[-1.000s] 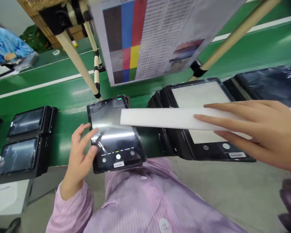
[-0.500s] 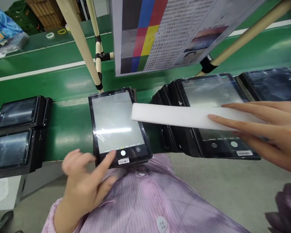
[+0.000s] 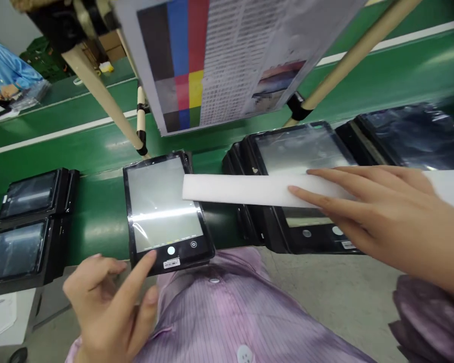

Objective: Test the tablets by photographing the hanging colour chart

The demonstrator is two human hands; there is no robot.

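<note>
A tablet (image 3: 162,201) with a lit, pale screen lies in front of me, its camera controls along the lower edge. My left hand (image 3: 113,302) is at its lower left corner, index finger stretched out to the bezel beside the round white shutter button (image 3: 171,250). The other fingers are loosely bent and hold nothing. Whether the fingertip touches the glass, I cannot tell. My right hand (image 3: 378,212) grips a long white foam strip (image 3: 230,189), fingers on top and the thumb hidden. Its left end overlaps the tablet's right edge; the strip crosses above another lit tablet (image 3: 302,146).
More tablets (image 3: 412,133) lie at the right, and black-cased devices (image 3: 32,194) are stacked at the left, on the green bench (image 3: 98,212). A printed colour chart board (image 3: 227,65) hangs ahead between beige pipes (image 3: 348,55). A person in blue sleeves (image 3: 11,65) sits far left.
The view has shifted, so most things appear further left. My left fingertip has drawn slightly left and down from the shutter button. My right hand still holds the foam strip over the tablets.
</note>
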